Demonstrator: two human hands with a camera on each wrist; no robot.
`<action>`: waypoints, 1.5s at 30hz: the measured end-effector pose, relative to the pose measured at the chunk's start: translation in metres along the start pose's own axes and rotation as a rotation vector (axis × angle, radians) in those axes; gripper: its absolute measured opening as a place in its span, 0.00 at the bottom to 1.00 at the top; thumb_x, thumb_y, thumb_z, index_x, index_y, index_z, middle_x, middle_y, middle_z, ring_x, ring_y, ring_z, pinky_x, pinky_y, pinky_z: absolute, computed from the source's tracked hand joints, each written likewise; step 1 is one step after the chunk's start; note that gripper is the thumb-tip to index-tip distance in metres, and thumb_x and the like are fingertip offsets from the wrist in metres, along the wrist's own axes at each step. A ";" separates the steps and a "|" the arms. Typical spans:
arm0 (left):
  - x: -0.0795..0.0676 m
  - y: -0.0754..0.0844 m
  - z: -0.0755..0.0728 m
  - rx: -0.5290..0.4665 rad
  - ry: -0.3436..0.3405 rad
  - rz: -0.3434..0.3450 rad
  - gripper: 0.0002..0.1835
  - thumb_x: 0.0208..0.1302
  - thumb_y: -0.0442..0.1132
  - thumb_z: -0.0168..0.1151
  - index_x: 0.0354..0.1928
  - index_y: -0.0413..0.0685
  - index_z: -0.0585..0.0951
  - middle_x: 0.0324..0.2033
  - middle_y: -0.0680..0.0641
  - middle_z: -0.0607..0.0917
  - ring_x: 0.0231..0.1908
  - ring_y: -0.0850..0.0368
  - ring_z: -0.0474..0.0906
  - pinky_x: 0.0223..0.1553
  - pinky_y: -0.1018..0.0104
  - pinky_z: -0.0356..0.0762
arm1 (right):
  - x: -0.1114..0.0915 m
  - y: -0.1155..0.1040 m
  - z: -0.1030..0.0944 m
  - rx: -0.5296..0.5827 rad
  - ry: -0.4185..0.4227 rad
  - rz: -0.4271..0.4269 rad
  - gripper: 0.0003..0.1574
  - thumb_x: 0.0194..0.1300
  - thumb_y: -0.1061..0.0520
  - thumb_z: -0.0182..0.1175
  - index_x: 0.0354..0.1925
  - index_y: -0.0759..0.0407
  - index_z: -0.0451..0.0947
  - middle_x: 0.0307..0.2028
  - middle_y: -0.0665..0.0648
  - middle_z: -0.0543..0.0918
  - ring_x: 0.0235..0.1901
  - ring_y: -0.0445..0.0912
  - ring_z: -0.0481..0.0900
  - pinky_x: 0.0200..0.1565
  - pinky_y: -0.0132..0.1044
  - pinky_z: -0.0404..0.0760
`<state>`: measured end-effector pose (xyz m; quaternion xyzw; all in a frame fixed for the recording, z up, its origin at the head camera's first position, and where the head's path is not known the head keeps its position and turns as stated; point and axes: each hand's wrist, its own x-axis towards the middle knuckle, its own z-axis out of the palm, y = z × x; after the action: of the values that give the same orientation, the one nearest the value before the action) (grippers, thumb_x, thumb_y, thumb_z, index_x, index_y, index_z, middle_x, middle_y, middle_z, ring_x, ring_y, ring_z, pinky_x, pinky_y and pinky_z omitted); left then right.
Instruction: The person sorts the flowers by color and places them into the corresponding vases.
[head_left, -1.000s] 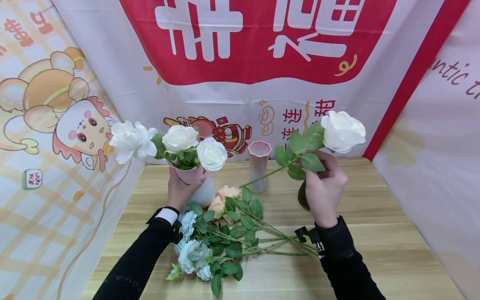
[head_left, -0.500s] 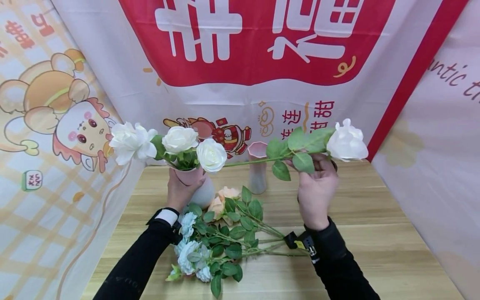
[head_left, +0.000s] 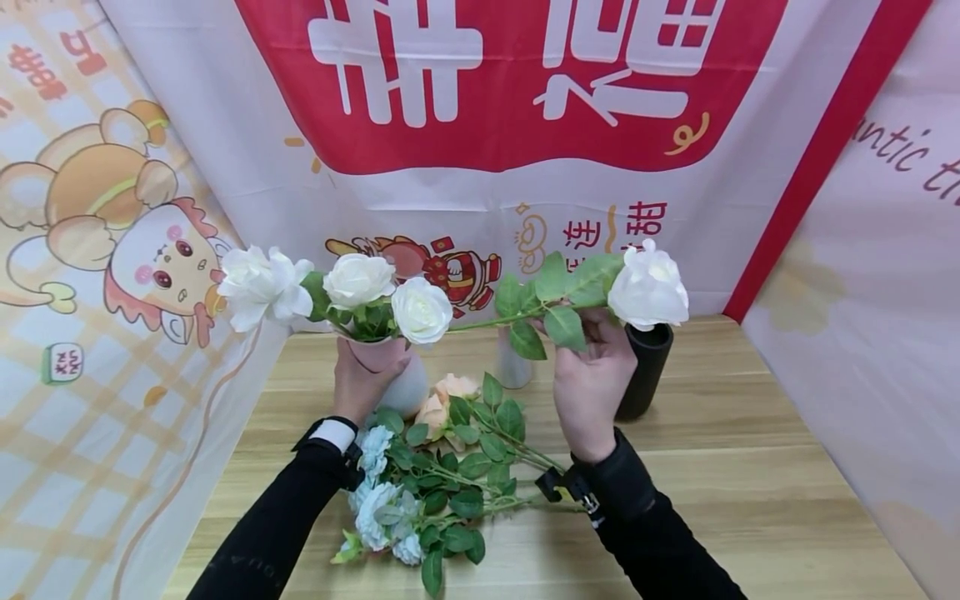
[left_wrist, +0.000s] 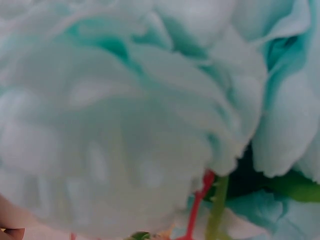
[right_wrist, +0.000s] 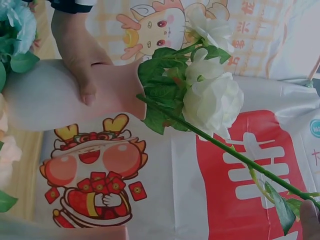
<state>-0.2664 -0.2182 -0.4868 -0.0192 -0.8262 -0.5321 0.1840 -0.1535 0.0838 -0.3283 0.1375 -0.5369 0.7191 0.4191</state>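
Observation:
My left hand [head_left: 367, 375] grips the neck of a pink and white vase [head_left: 405, 387], which stands on the table holding several white flowers [head_left: 360, 279]. In my right hand [head_left: 596, 383] a single white rose [head_left: 648, 287] is pinched by its leafy stem, lying nearly level with the bloom to the right. In the right wrist view, the cut end of the green stem [right_wrist: 225, 147] meets the rim of the vase mouth [right_wrist: 142, 97]; whether it is inside I cannot tell. Pale blue petals [left_wrist: 125, 130] fill the left wrist view.
Blue flowers [head_left: 378, 508] and peach flowers [head_left: 442, 408] with long stems lie on the wooden table [head_left: 750, 500] between my arms. A slim pink-grey vase [head_left: 514, 367] stands behind, partly hidden. A black vase [head_left: 645, 375] is right of my right hand. Printed cloth hangs around the table.
My right hand has brought the rose leftward, its stem turning from slanted to nearly level and its end rising to the vase mouth. The black vase has come into view. My left hand keeps still.

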 end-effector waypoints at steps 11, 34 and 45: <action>0.003 -0.003 0.002 0.003 0.006 0.037 0.59 0.45 0.57 0.80 0.73 0.55 0.52 0.65 0.44 0.68 0.61 0.46 0.68 0.59 0.44 0.66 | 0.005 -0.007 0.001 0.040 -0.021 -0.023 0.12 0.63 0.74 0.62 0.46 0.77 0.79 0.39 0.71 0.81 0.39 0.59 0.82 0.42 0.52 0.82; 0.000 -0.002 0.000 0.009 0.018 0.049 0.59 0.45 0.55 0.80 0.74 0.54 0.52 0.65 0.42 0.68 0.61 0.45 0.68 0.59 0.44 0.66 | 0.000 -0.006 0.021 0.041 -0.080 -0.087 0.14 0.59 0.75 0.62 0.45 0.77 0.79 0.39 0.66 0.83 0.40 0.56 0.82 0.43 0.50 0.82; 0.001 -0.007 0.001 -0.004 0.023 0.077 0.58 0.45 0.55 0.80 0.73 0.54 0.53 0.64 0.43 0.70 0.59 0.46 0.69 0.58 0.44 0.67 | 0.016 0.007 0.061 -0.250 -0.321 -0.441 0.21 0.49 0.84 0.58 0.42 0.73 0.77 0.35 0.66 0.83 0.30 0.52 0.83 0.36 0.34 0.83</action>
<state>-0.2690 -0.2203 -0.4927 -0.0452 -0.8216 -0.5264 0.2140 -0.1835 0.0359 -0.2990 0.3098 -0.6379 0.5081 0.4887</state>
